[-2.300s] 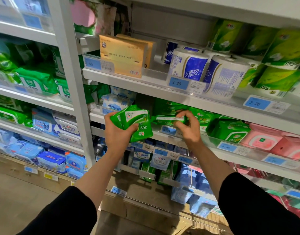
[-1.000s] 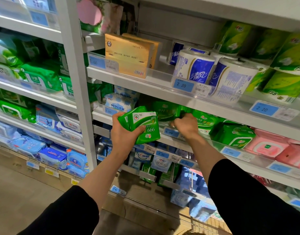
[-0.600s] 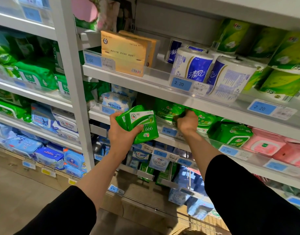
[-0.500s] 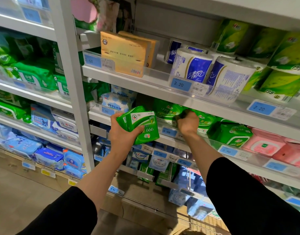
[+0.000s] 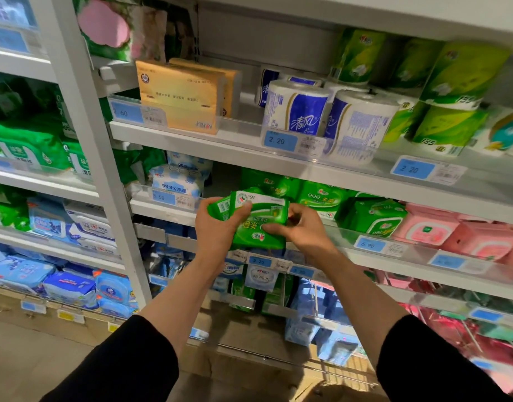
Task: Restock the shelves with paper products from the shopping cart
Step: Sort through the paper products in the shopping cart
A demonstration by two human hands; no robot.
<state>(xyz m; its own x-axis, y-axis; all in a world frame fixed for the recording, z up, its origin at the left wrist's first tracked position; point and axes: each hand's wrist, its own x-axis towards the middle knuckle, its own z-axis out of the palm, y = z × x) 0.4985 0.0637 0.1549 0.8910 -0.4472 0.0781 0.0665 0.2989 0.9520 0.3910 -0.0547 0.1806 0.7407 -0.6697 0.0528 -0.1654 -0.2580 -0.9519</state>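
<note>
White shelving unit (image 5: 84, 117): several tiers, each front edge fitted with blue price tags. Upper shelf (image 5: 237, 146): yellow tissue packs (image 5: 179, 94) at left, blue-and-white toilet paper rolls (image 5: 301, 111) at centre, green-wrapped rolls (image 5: 452, 94) at right. Middle shelf (image 5: 394, 256): blue-and-white wipes packs (image 5: 177, 181) at left, green wipes packs (image 5: 374, 216) at centre, pink packs (image 5: 440, 230) at right. Lower tiers: blue packs, blurred. Small green packs (image 5: 258, 221): held in front of the middle shelf, near its edge, not resting on it. Left hand (image 5: 217, 227): grasps the packs from the left, thumb over the front face. Right hand (image 5: 301, 230): pinches the front pack at its right edge.
</note>
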